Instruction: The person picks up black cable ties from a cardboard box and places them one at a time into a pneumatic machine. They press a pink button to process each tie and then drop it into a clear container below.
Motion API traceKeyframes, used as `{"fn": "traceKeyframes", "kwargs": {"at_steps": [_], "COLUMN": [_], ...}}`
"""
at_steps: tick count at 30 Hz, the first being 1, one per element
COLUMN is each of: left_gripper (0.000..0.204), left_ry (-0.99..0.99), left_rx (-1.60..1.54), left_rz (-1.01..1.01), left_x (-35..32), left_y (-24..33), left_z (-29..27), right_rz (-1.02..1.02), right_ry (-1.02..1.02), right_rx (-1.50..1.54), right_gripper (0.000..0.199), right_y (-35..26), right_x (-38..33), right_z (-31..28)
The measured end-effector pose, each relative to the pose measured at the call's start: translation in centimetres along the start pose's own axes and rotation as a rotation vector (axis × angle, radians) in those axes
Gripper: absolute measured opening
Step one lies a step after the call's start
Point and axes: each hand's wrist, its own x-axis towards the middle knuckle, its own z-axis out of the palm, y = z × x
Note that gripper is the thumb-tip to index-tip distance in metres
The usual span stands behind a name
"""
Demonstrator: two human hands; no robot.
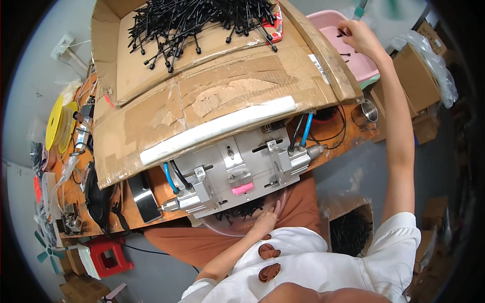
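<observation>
This is a small workshop or light-assembly station, not a home or an office. A metal pneumatic fixture [237, 174] with blue air hoses [306, 130] is mounted at the edge of a wooden worktop [161, 189], and flattened cardboard [222, 96] above it carries a heap of black plastic rod parts [202, 22]. Spools of yellow tape [60, 126], loose cables, a pink bin [353, 55] and stacked cardboard cartons [417, 76] on the grey floor crowd the bench.
</observation>
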Motion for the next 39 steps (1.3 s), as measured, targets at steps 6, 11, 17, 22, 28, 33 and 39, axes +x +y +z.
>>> {"fn": "traceKeyframes", "kwargs": {"at_steps": [6,11,17,22,28,33,39], "left_gripper": [0.068,0.072,0.071,0.071,0.066,0.069,0.061], "left_ry": [0.066,0.021,-0.029,-0.006,-0.080,0.005,0.003], "left_rx": [0.096,-0.009,-0.030,-0.032,-0.011,0.058,-0.012], "left_rz": [0.037,-0.010,-0.004,0.032,0.008,0.023,0.062], "left_x": [0.5,0.1,-0.1,0.1,-0.1,0.3,-3.1], "left_y": [0.6,0.2,0.5,-0.1,0.8,-0.1,1.9], "left_z": [1.0,0.5,-0.5,0.0,-1.9,0.4,-5.3], "right_rz": [-0.188,-0.763,-0.859,-0.893,-1.030,-1.091,-0.995], "right_ry": [0.164,0.382,0.411,0.171,0.146,0.044,0.074], "right_rx": [0.137,-0.142,-0.447,-0.384,0.016,0.084,0.147], "right_gripper": [0.032,0.060,0.076,0.067,0.041,0.040,0.080], "right_y": [-6.3,-20.4,-28.1,-28.7,-26.6,-25.1,-23.1], "right_x": [4.3,10.2,15.2,15.8,10.3,4.6,3.7], "right_z": [2.9,6.9,9.6,9.6,9.2,7.5,4.3]}}
